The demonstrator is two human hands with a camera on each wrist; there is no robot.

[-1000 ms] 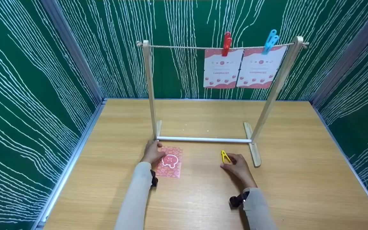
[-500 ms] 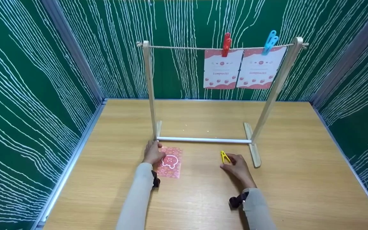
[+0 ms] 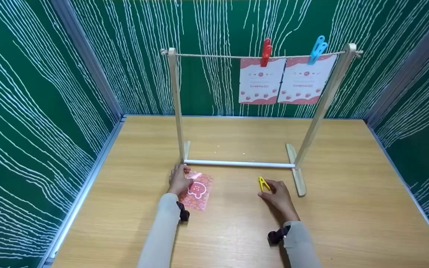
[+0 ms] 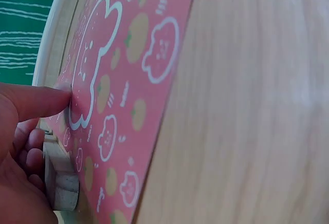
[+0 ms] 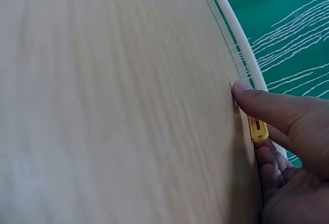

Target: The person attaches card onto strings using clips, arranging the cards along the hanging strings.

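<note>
At the left edge of a pink card (image 3: pixel 196 190) with a bear outline, my left hand (image 3: pixel 178 180) pinches it, thumb on the printed face. In the left wrist view the other fingers curl beside the card (image 4: pixel 118 95), partly hidden, close to the wooden foot of the stand. My right hand (image 3: pixel 278 197) holds a yellow clothespin (image 3: pixel 263 184) between thumb and fingers, low over the table. From the right wrist only one end of the clothespin (image 5: pixel 258 130) shows under the thumb.
A wooden stand (image 3: pixel 178 108) carries a string (image 3: pixel 207 55) across its top. Red (image 3: pixel 266 54) and blue (image 3: pixel 317 50) clothespins hold two strawberry cards (image 3: pixel 261 80) on the string's right half. A white bar (image 3: pixel 237 163) joins the feet just beyond my hands.
The pink card has turned slightly and its near edge has shifted left and toward me, with my left thumb still on it. My right hand keeps the clothespin in nearly the same place.
</note>
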